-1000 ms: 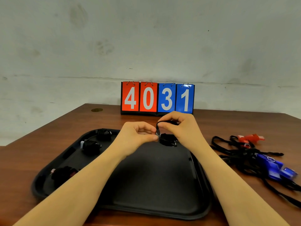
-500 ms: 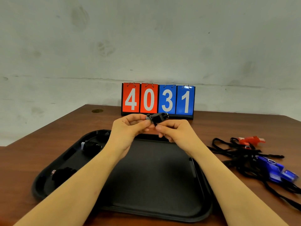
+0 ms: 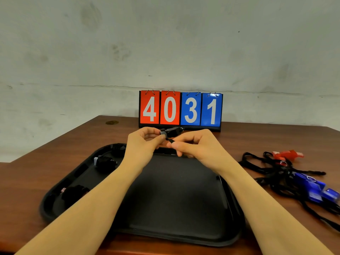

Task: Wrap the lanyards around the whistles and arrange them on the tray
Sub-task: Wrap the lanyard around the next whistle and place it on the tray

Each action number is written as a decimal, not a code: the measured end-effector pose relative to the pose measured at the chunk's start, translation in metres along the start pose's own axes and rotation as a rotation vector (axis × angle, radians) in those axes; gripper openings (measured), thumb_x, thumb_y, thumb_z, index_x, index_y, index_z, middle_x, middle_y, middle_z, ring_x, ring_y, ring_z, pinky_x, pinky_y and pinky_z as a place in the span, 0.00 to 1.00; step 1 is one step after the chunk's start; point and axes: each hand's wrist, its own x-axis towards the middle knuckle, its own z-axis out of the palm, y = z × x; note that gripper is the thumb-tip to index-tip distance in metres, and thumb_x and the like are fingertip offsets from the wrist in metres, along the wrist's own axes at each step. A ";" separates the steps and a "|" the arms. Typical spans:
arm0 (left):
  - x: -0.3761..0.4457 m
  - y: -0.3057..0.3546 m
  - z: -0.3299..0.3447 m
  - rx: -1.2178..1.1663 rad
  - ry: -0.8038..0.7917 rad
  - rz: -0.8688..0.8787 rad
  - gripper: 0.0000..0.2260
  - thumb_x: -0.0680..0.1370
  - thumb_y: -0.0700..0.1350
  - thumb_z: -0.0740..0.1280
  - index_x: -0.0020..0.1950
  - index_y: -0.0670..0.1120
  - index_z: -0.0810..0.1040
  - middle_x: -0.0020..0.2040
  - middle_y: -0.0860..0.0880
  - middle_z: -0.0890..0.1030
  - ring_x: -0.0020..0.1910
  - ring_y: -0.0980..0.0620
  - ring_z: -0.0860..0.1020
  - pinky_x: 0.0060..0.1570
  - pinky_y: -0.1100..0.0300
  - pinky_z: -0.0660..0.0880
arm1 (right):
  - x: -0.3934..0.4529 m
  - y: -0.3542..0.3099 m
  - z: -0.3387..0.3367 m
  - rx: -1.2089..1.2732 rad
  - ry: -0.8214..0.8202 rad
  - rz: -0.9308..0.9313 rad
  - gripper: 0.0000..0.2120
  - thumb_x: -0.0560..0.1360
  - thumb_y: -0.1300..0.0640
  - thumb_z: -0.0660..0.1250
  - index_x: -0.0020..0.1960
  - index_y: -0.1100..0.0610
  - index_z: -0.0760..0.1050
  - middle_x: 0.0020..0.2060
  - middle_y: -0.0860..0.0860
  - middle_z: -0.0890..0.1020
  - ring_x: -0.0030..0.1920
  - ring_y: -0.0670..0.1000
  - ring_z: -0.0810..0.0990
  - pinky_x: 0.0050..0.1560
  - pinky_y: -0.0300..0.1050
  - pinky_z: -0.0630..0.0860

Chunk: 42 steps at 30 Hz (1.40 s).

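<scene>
Two bare hands meet at the centre of the frame, above the far edge of a black tray (image 3: 184, 208) that sits on a brown wooden counter (image 3: 55, 148). The left hand (image 3: 142, 144) pinches a black whistle (image 3: 170, 132) between thumb and fingertips, holding it up in the air. The right hand (image 3: 195, 148) has its fingers curled and pinches the short free end of the black lanyard (image 3: 170, 140) just below the whistle. Along the left side of the tray lie three dark wrapped bundles: one (image 3: 118, 149) at the far corner, partly hidden by the left wrist, one (image 3: 106, 162) just in front of it, and one (image 3: 73, 193) nearer the lower left. At the right of the frame, off the tray, a tangle of black cords (image 3: 272, 172) lies on the counter with a red whistle (image 3: 287, 155) at its far end and blue whistles (image 3: 316, 190) at its near end. A flip scoreboard (image 3: 181, 109) reading 4031 stands at the back of the counter against a pale wall.
</scene>
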 end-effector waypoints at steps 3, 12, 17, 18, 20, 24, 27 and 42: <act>0.000 -0.002 0.001 0.131 -0.031 0.052 0.05 0.73 0.40 0.70 0.47 0.47 0.78 0.42 0.51 0.81 0.42 0.57 0.80 0.42 0.68 0.75 | 0.002 0.006 0.003 -0.345 0.155 -0.117 0.06 0.76 0.55 0.64 0.50 0.53 0.79 0.40 0.43 0.80 0.44 0.39 0.77 0.48 0.30 0.72; -0.003 0.000 0.002 0.228 -0.198 0.164 0.07 0.74 0.40 0.68 0.45 0.53 0.76 0.41 0.53 0.80 0.42 0.52 0.80 0.45 0.69 0.74 | 0.005 0.018 0.004 -0.519 0.391 -0.208 0.09 0.78 0.57 0.61 0.54 0.57 0.76 0.47 0.50 0.80 0.50 0.46 0.77 0.52 0.42 0.77; -0.005 0.003 0.002 0.232 -0.298 0.150 0.07 0.74 0.41 0.68 0.46 0.54 0.76 0.43 0.53 0.80 0.42 0.56 0.80 0.42 0.72 0.74 | 0.007 0.021 0.002 -0.360 0.436 -0.094 0.07 0.77 0.56 0.63 0.52 0.55 0.78 0.44 0.42 0.78 0.47 0.41 0.77 0.51 0.36 0.76; -0.005 0.003 0.002 0.224 -0.322 0.135 0.07 0.74 0.41 0.68 0.47 0.53 0.76 0.43 0.53 0.80 0.40 0.58 0.79 0.41 0.72 0.74 | 0.007 0.021 0.001 -0.287 0.436 -0.063 0.05 0.76 0.57 0.64 0.50 0.53 0.78 0.42 0.41 0.78 0.45 0.39 0.77 0.50 0.34 0.75; -0.006 0.004 0.001 0.184 -0.372 0.093 0.07 0.74 0.40 0.68 0.47 0.52 0.77 0.40 0.54 0.80 0.37 0.61 0.78 0.37 0.72 0.73 | 0.006 0.017 -0.003 -0.142 0.446 -0.015 0.06 0.74 0.58 0.67 0.43 0.48 0.78 0.38 0.39 0.79 0.43 0.38 0.78 0.47 0.32 0.76; -0.007 0.006 0.001 0.051 -0.409 0.031 0.07 0.74 0.39 0.68 0.48 0.51 0.78 0.37 0.57 0.80 0.36 0.60 0.78 0.37 0.68 0.74 | 0.005 0.012 -0.008 0.114 0.471 0.049 0.08 0.71 0.59 0.71 0.38 0.47 0.79 0.34 0.44 0.82 0.40 0.42 0.81 0.43 0.37 0.80; -0.008 0.007 0.001 -0.040 -0.415 0.030 0.07 0.74 0.37 0.67 0.47 0.48 0.78 0.36 0.56 0.80 0.35 0.60 0.77 0.36 0.68 0.74 | 0.005 0.013 -0.008 0.166 0.440 0.092 0.06 0.71 0.60 0.70 0.39 0.49 0.80 0.37 0.48 0.83 0.43 0.44 0.81 0.44 0.38 0.80; 0.001 -0.001 -0.001 -0.292 -0.158 -0.073 0.03 0.75 0.38 0.66 0.48 0.44 0.77 0.32 0.50 0.76 0.30 0.56 0.73 0.31 0.64 0.70 | 0.004 0.013 -0.001 0.017 0.027 0.156 0.06 0.75 0.55 0.66 0.42 0.53 0.81 0.26 0.45 0.78 0.25 0.42 0.70 0.46 0.37 0.76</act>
